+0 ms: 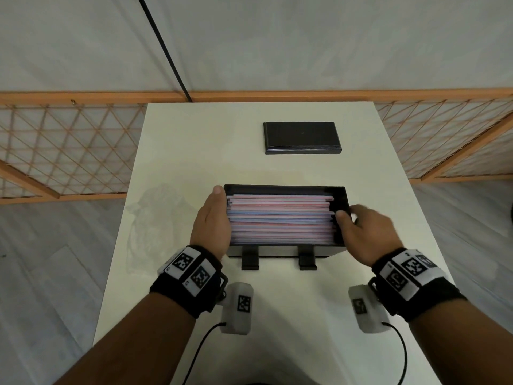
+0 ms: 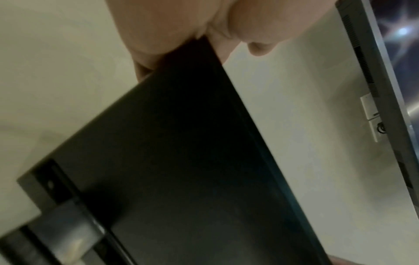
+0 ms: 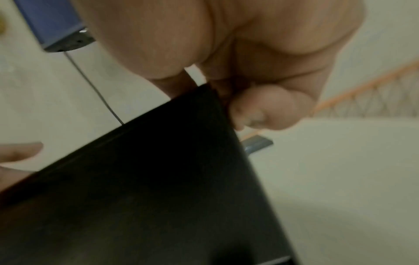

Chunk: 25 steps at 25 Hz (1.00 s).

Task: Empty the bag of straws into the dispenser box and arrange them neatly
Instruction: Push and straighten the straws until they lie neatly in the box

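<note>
Left hand (image 1: 212,225) flat against dispenser box (image 1: 340,196) | right hand (image 1: 362,232) grips box

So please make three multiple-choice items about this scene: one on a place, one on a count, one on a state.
1. Where is the lid?
A. on the table beyond the box
B. on the box
C. on the floor

2. How many feet stick out at the box front?
A. one
B. two
C. four

3. The straws are
A. upright
B. scattered on the table
C. lying flat in the box

Key: 1 A, it lies apart, farther away; 2 B, two black feet show; 3 C, they are stacked lengthwise inside.
</note>
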Motion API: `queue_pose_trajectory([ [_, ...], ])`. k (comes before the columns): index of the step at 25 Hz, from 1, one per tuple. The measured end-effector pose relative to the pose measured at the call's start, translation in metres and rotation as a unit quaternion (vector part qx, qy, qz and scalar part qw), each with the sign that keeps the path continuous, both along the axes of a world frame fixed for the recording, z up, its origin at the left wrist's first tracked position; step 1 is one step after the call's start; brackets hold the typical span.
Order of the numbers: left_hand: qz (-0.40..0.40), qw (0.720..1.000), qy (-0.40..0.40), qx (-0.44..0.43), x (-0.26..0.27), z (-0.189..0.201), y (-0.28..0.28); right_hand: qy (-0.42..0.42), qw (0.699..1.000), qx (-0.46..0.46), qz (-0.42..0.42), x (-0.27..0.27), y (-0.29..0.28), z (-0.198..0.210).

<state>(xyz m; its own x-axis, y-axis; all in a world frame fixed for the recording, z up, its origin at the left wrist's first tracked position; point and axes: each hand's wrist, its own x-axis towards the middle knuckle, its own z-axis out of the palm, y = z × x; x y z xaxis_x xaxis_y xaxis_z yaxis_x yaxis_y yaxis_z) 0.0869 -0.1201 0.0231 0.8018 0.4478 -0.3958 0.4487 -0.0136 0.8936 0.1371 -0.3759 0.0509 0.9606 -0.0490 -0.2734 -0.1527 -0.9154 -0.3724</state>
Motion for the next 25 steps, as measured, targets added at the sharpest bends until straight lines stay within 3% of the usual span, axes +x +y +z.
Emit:
queue_pose_trajectory([
  [3,0.002,1.0,0.019,-0.015,0.003,0.002,-0.001,-0.002,0.999,0.033,0.024,0.005,0.003,0.001],
  [5,0.039,0.997,0.004,-0.067,0.003,0.004,0.002,-0.103,0.992,0.029,0.068,0.008,0.004,0.018],
  [8,0.079,0.984,0.011,-0.159,0.001,0.005,0.002,-0.315,0.927,0.008,0.203,0.008,0.017,0.05],
  [10,0.084,0.979,0.036,-0.18,0.002,0.004,0.002,-0.362,0.892,-0.007,0.27,0.009,0.026,0.06],
  [15,0.068,0.981,0.037,-0.18,0.006,0.01,0.006,-0.334,0.907,0.008,0.256,0.014,0.021,0.057],
  [20,0.045,0.986,0.048,-0.153,0.006,0.014,0.003,-0.192,0.969,0.023,0.151,0.018,0.009,0.031],
  [25,-0.01,0.998,0.042,-0.056,0.008,0.011,0.0,-0.095,0.991,0.052,0.077,0.011,0.0,0.003],
])
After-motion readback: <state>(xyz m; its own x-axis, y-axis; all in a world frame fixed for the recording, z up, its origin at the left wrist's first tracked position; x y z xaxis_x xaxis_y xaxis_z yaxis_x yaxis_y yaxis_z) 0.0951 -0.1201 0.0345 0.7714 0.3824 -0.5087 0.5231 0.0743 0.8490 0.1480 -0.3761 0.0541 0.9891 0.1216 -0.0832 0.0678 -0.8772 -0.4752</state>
